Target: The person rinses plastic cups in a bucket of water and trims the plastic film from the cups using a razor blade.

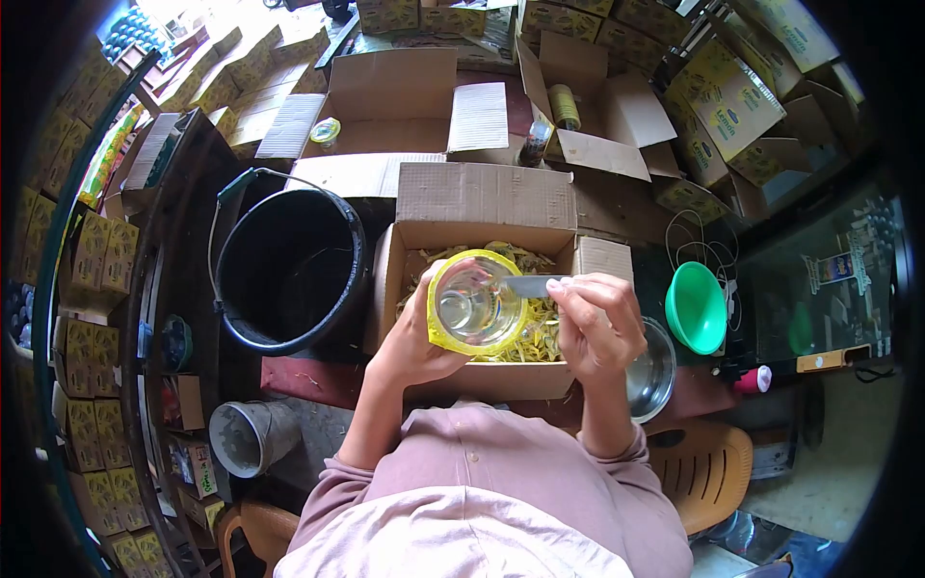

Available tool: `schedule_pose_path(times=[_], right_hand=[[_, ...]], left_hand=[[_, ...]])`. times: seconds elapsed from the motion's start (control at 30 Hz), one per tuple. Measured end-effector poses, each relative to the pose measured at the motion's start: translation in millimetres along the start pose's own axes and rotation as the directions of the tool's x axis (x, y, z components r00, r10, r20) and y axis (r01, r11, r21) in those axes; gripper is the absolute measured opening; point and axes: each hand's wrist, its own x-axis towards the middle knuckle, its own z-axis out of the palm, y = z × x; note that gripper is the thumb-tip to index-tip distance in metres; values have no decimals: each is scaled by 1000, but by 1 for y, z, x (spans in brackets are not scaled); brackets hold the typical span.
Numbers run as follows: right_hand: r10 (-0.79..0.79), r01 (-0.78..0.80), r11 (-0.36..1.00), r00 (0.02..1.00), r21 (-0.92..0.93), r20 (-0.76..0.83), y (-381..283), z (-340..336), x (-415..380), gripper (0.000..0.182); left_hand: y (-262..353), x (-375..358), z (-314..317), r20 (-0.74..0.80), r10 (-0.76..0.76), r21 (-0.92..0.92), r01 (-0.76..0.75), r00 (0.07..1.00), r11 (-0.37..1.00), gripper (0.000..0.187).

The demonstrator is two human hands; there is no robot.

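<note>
My left hand point(421, 332) is wrapped round a clear plastic cup point(461, 310) with yellow film about its rim, and the cup's open mouth faces up toward me. In my right hand point(599, 323) a knife point(536, 286) is pinched, its flat grey blade pointing left and overlapping the cup's right rim. Both hands are over a cardboard box point(487, 193) with its flaps folded out. Yellow film scraps point(540, 342) lie inside that box, partly hidden by the cup and hands.
To the left stands a black bucket point(231, 289), with a grey bucket point(260, 433) lower down. A green bowl point(696, 306) and a metal bowl point(660, 371) are on the right. Behind are two open cartons point(395, 87) point(617, 106); a lidded cup point(326, 133) sits by one.
</note>
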Motion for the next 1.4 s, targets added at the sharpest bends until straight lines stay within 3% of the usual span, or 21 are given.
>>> schedule_pose_path(times=[0.17,0.27,0.67,0.97,1.17,1.27,1.4], right_hand=[[-235,247,964,966,-102,111,7,-11,12,20],[-301,315,942,946,-117,124,8,-7,11,24],[-355,371,925,920,-77,168,6,-4,12,18],[-402,413,910,899,-31,173,9,-1,12,19],[-423,430,903,891,-11,167,10,-1,13,19],[-428,427,904,897,34,114,11,1,10,20],[-325,323,938,946,127,-7,14,5,10,20]], left_hand=[[15,1,-5,32,22,64,-24,999,998,75],[24,2,-5,32,67,105,-70,997,992,73],[32,-1,-2,6,6,183,-7,1000,983,72],[36,1,-3,106,-8,162,-9,994,987,72],[36,3,-3,163,11,105,-29,987,994,71],[31,6,-3,182,74,-16,-72,980,997,69],[30,9,0,170,94,-141,-71,981,987,68]])
